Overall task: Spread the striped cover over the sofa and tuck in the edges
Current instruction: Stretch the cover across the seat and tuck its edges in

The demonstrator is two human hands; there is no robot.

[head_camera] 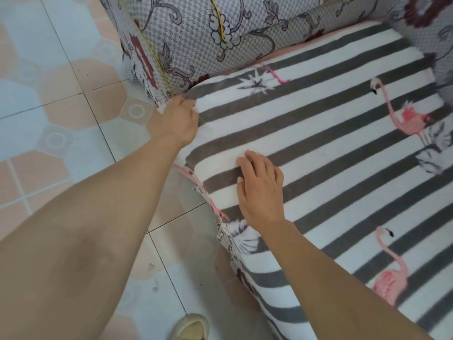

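Your view is filled from about 12 to 5 o'clock by the sofa [196, 40], its armrest and back in grey checked fabric with dark red and grey floral scrolls and a thin yellow piping line. Across its seat lies the striped cover [331, 153], grey and white bands running diagonally, printed with pink flamingos and pale leaf shapes. It spreads over the seat from the centre out to 3 and 5 o'clock, and its near edge hangs down over the front of the seat toward 6 o'clock. A narrow pink strip shows where the cover meets the back cushions at about 1 o'clock.

The tiled floor [49, 94] takes the whole 7 to 11 o'clock side, pale blue and peach octagon tiles.

Your left hand [175, 121], a little toward 10 o'clock from centre, sits at the corner where armrest meets seat, fingers curled onto the cover's edge and pressed into that gap; the fingertips are hidden, so how firmly they hold the cloth you cannot tell. Your right hand [261, 190] lies just below centre, palm down on the cover near the seat's front edge, fingers loosely bent and gripping nothing.

At 6 o'clock, a beige slipper [192, 327] shows on the floor.
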